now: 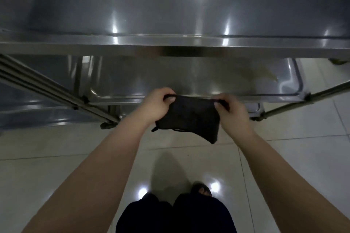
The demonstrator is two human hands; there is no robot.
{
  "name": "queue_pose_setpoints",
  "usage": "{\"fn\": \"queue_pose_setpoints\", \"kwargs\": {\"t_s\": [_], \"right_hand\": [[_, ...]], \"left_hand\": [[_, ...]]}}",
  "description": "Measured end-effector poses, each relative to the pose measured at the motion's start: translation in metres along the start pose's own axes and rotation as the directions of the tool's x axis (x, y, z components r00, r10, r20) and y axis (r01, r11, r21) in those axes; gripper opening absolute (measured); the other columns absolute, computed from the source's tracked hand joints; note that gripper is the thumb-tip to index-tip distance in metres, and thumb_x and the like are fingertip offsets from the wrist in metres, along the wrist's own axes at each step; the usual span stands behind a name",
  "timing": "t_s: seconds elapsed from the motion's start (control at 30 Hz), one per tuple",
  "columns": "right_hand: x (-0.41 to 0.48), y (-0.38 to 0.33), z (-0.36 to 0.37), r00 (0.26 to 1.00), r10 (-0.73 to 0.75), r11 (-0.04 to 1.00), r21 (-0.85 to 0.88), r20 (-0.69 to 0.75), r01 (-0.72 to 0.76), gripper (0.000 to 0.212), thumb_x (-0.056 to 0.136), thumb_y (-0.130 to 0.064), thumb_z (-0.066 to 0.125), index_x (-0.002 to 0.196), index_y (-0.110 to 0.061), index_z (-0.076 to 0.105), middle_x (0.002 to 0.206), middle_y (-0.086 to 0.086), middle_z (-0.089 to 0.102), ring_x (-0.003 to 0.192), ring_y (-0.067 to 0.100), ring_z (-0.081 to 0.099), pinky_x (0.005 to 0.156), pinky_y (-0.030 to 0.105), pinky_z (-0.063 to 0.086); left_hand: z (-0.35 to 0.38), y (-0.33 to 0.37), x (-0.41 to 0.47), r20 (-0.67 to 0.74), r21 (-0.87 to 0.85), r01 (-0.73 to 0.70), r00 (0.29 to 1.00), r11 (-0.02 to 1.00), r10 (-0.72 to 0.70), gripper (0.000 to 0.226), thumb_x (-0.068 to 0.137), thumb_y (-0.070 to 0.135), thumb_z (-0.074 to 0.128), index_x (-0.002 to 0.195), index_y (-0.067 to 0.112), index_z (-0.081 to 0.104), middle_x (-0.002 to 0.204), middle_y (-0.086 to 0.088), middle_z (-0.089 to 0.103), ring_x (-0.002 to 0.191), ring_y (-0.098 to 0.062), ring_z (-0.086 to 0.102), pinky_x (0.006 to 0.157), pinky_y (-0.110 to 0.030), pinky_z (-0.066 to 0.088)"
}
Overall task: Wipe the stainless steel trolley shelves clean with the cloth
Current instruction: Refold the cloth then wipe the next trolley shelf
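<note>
A dark, folded cloth [189,117] hangs stretched between my two hands in front of the stainless steel trolley. My left hand [156,105] pinches its upper left corner, and my right hand [231,111] pinches the upper right corner. The trolley's top shelf [170,5] fills the upper part of the view, shiny with light reflections. Below it lies the lower shelf [189,79], a shallow steel tray with a yellowish-brown stain [265,73] towards its right side. The cloth is held just above the lower shelf's near rim, apart from it.
Slanted steel bars of the trolley frame run at the left [47,89] and at the right [322,91]. Pale glossy floor tiles [75,147] lie below. My legs in dark trousers [176,213] and one foot show at the bottom.
</note>
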State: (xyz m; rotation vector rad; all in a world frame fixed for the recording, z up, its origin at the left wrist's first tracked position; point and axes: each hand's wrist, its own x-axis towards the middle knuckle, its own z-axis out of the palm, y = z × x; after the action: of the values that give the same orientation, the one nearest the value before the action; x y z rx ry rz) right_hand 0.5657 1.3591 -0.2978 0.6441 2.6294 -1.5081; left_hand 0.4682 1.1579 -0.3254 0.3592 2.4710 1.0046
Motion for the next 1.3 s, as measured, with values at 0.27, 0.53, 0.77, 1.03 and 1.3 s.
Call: {"fn": "queue_pose_setpoints", "kwargs": {"t_s": [0.27,0.53,0.77,1.03,1.3], "right_hand": [[0.164,0.057,0.037,0.924,-0.265,0.945,-0.267,-0.277,0.191,0.032,0.089,-0.001,0.057,0.121,-0.002,0.064,0.12,0.018,0.063,0.116,0.033,0.055,0.103,0.034,0.04],[0.152,0.072,0.092,0.911,-0.382,0.7,-0.595,0.155,0.395,0.047,0.1,-0.034,0.047,0.146,-0.025,0.044,0.156,0.004,0.035,0.146,0.027,0.022,0.12,0.048,0.011],[0.166,0.077,0.102,0.94,-0.13,0.557,-0.761,0.315,0.333,0.064,0.09,-0.076,0.014,0.145,-0.059,-0.014,0.161,-0.011,-0.023,0.144,0.043,-0.023,0.113,0.062,-0.016],[0.271,0.051,0.11,0.967,-0.169,0.539,-0.804,0.19,0.253,0.063,0.09,-0.077,0.013,0.147,-0.058,-0.006,0.164,-0.008,-0.012,0.146,0.045,-0.015,0.112,0.067,-0.012],[0.191,0.081,0.102,0.948,-0.217,0.518,-0.795,0.234,0.315,0.062,0.09,-0.074,0.01,0.146,-0.057,-0.013,0.162,-0.01,-0.018,0.146,0.042,-0.018,0.113,0.064,-0.012]], "left_hand": [[0.026,-0.029,0.145,-0.356,0.301,-0.117,0.907,0.946,0.225,0.027,0.096,0.023,0.058,0.119,0.011,0.065,0.109,-0.019,0.063,0.096,-0.037,0.062,0.082,-0.036,0.049],[0.041,-0.073,0.177,-0.314,0.554,-0.057,0.91,0.83,0.272,0.043,0.103,0.034,0.037,0.143,0.021,0.048,0.145,-0.01,0.049,0.14,-0.036,0.031,0.11,-0.049,0.028],[0.032,-0.089,0.191,-0.252,0.606,0.043,0.957,0.794,0.14,0.049,0.105,0.045,0.015,0.154,0.043,0.01,0.165,0.006,0.004,0.151,-0.028,-0.007,0.117,-0.061,-0.001],[0.034,-0.099,0.198,-0.29,0.599,0.057,0.945,0.799,0.15,0.051,0.105,0.04,0.012,0.155,0.04,0.0,0.165,0.007,0.002,0.151,-0.024,-0.006,0.117,-0.061,0.0],[0.036,-0.093,0.2,-0.264,0.611,0.089,0.96,0.786,0.096,0.05,0.105,0.042,0.011,0.155,0.042,0.006,0.165,0.007,0.0,0.151,-0.027,-0.005,0.117,-0.062,-0.003]]}}
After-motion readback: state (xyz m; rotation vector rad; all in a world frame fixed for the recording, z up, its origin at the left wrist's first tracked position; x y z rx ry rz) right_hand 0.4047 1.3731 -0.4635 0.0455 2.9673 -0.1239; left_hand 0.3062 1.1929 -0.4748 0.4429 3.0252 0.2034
